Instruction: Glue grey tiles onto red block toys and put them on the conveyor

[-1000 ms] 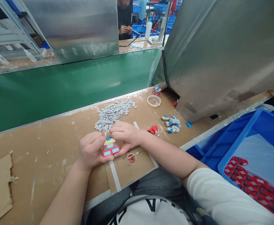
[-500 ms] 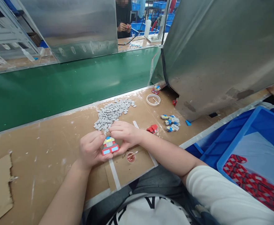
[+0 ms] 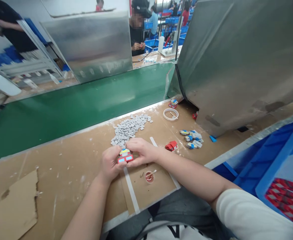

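Left hand point(image 3: 110, 163): your fingers are closed on the left side of the toy piece point(image 3: 125, 159).
Right hand point(image 3: 143, 152): your thumb and fingers pinch its right side.
Toy piece: between your hands, over the table, on the near side of the grey tiles point(image 3: 130, 128).
Cup point(image 3: 149, 178): near and right of your hands, a cotton swab point(image 3: 152, 173) leaning in it.
Red parts point(image 3: 171, 145): farther right, on the table point(image 3: 81, 153).

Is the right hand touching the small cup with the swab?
Apart. The head view shows brown work surface between the right hand and the small cup.
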Available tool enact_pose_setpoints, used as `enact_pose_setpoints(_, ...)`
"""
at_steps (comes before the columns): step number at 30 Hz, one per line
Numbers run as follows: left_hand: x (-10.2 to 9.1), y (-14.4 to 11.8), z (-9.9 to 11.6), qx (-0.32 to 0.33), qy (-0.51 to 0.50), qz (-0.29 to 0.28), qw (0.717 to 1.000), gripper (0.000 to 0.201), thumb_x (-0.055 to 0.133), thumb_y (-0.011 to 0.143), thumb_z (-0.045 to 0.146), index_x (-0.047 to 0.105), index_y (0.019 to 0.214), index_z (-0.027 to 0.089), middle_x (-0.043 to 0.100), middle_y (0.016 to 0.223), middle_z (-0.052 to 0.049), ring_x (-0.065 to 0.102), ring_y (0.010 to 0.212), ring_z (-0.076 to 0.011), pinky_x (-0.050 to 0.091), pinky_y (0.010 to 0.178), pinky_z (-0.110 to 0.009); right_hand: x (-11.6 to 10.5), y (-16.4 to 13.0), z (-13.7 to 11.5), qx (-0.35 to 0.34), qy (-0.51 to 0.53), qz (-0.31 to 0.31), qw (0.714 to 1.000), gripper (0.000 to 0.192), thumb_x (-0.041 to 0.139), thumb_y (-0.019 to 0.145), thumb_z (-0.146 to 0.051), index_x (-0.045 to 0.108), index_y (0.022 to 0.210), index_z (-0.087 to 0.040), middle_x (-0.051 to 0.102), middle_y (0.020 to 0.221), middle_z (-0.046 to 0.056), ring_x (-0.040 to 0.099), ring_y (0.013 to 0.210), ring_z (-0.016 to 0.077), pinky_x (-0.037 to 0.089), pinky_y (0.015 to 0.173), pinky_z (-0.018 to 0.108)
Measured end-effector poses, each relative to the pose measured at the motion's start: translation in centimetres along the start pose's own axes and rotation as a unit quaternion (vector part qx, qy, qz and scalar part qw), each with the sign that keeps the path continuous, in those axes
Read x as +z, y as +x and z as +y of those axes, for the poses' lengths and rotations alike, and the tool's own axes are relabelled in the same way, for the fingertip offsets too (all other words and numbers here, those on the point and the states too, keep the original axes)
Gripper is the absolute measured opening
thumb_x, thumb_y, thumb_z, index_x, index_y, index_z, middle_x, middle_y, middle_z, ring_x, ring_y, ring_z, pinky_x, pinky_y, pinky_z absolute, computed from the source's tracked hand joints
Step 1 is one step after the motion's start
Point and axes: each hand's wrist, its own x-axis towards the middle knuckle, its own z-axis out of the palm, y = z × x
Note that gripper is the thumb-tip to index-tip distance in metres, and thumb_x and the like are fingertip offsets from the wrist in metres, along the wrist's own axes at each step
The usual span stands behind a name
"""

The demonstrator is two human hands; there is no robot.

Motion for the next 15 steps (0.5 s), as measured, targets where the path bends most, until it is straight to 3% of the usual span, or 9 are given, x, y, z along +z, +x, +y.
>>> enact_pose_setpoints(5,0.4,-0.3,-0.8,-0.104,-0.056,-0.016,0.993,0.081,0.038,0.096,0.095,0.059,0.074,0.020,0.055,0.071,-0.003,0.052,0.065,-0.0189,0.037,0.063,-0.033,0.5,0.1,0.6,0.056,0.040,-0.007,0.998,0.059,0.060,0.100,-0.074,0.038,0.078,-0.024,0.045,0.073,-0.004,0.040,0.068,0.0134,0.029,0.067,0.028)
enact_pose_setpoints(15,0.6,-0.7,-1.7,-0.134,-0.065,-0.019,0.989,0.082,0.037,0.092,0.099,0.057,0.075,0.021,0.054,0.073,-0.003,0.050,0.068,-0.0193,0.036,0.065,-0.034,0.7,0.0,0.7,0.089,0.046,-0.018,0.995,0.059,0.061,0.099,-0.075,0.043,0.080,-0.022,0.047,0.076,-0.003,0.039,0.070,0.0134,0.027,0.066,0.028)
